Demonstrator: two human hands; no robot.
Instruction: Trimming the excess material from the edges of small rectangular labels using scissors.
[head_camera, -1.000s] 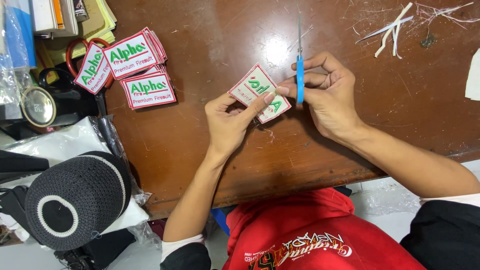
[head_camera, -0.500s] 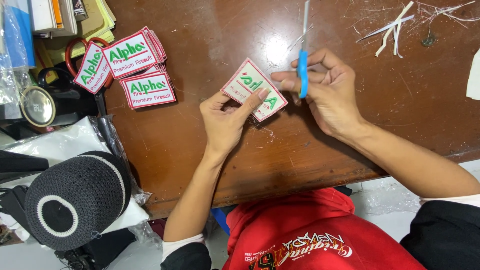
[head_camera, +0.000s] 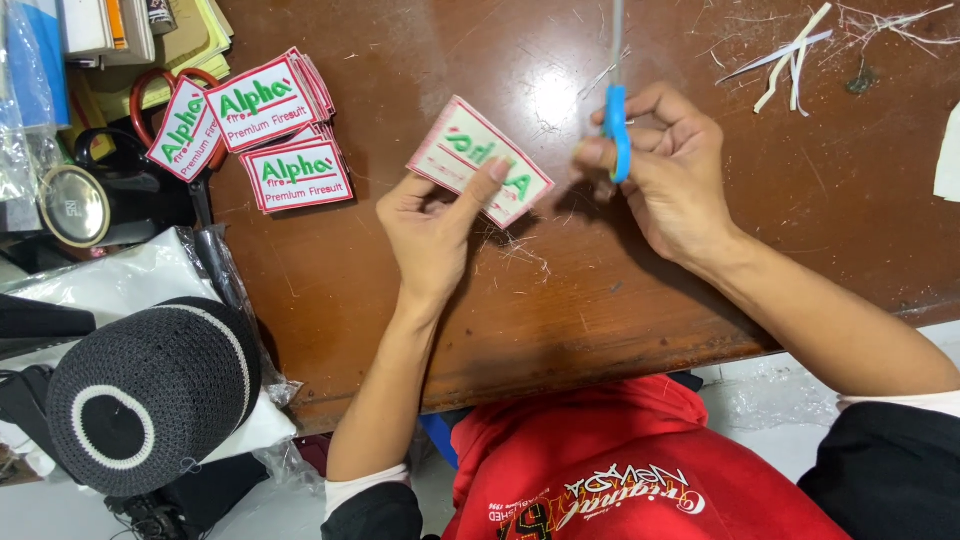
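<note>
Presently, mid-frame above the table, my left hand pinches the white embroidered patch by its lower edge — judged light, thin, semi-stiff, best gripped at the border — while my right hand is closed around blue-handled snips.

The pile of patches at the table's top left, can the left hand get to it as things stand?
Probably yes, but not freely: the left hand is pinching a single embroidered patch. Bare table lies between it and the pile of patches, nothing blocking.
</note>
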